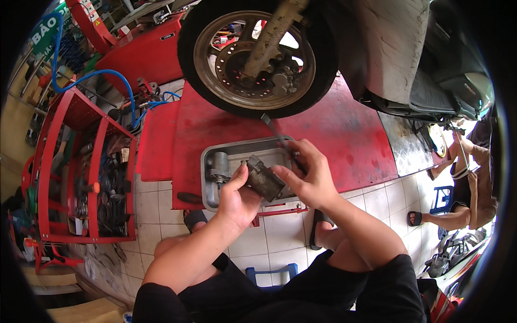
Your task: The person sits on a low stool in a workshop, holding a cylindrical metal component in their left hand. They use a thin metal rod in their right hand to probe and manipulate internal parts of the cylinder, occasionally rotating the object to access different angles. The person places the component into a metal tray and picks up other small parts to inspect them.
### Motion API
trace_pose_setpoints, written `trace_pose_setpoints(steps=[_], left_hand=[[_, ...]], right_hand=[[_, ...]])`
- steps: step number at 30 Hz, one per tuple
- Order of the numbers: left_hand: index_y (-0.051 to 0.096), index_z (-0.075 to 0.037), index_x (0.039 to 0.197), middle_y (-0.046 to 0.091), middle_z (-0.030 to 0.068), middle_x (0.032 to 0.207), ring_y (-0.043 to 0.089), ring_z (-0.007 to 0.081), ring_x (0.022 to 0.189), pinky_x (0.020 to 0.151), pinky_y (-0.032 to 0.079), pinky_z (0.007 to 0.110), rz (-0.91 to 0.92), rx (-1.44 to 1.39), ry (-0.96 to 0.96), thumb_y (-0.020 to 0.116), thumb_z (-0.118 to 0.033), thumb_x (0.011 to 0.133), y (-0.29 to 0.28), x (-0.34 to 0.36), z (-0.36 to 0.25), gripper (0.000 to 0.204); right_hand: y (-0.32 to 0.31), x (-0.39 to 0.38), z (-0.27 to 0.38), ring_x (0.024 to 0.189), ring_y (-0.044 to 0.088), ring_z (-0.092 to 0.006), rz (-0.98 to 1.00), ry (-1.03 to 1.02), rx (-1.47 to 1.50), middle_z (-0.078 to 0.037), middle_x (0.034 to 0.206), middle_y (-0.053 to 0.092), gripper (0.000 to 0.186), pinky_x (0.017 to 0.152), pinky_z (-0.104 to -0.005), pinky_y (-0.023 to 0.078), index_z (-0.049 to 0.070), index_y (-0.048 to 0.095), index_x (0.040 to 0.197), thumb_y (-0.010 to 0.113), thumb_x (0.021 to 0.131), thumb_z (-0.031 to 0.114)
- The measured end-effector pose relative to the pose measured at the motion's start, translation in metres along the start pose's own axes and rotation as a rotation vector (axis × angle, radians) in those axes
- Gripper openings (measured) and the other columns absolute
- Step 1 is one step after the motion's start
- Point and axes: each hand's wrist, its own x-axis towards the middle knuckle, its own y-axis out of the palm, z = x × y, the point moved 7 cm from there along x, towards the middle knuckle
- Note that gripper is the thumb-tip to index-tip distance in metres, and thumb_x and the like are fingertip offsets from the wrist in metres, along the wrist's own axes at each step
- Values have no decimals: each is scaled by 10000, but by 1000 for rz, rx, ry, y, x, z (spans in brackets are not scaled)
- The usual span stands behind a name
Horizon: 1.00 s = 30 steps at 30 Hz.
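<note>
My left hand (239,202) is closed round a grimy cylindrical metal motor part (263,181), thumb along its side. My right hand (309,175) grips a slim dark tool with a flat, paler tip (276,133); its exact kind is not clear. The tool slants up and left, its tip near the tyre. My right thumb rests against the motor part. Both hands are over a grey metal tray (253,144). Inside the tray, at its left, stands a second, smaller grey cylindrical part (219,166) with a bracket-like base.
Under the tray is a red lift platform (344,140). A motorbike front wheel (256,59) stands on it just beyond. A red tool rack (91,177) and blue air hose (91,78) are at left. Another person (474,177) sits at right. A blue stool (272,273) shows below me.
</note>
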Motion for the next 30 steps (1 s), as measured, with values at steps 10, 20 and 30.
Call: trace_pose_setpoints(steps=[10,20,30], left_hand=[[591,-72,1112,651,126,1103,611,294,1081,988,478,472,25,22,96,715,-237,915,-4,6,-39,285],[589,-84,1097,635,109,1088,596,282,1110,1018,472,467,51,68,117,720,-201,910,-3,7,-39,257],[538,-90,1164,617,109,1128,586,278,1126,1026,463,456,49,151,210,722,-155,907,-4,9,-44,324]], right_hand=[[-7,-20,23,760,643,-219,155,-67,-305,-118,911,594,291,643,-319,548,0,715,1096,679,813,-54],[-4,-30,33,730,660,-324,110,-187,-387,-149,915,598,243,653,-399,544,8,726,1046,674,813,-40],[-5,-30,28,653,667,-306,105,-143,-308,-157,878,646,212,601,-361,537,-16,734,1032,692,825,-15]])
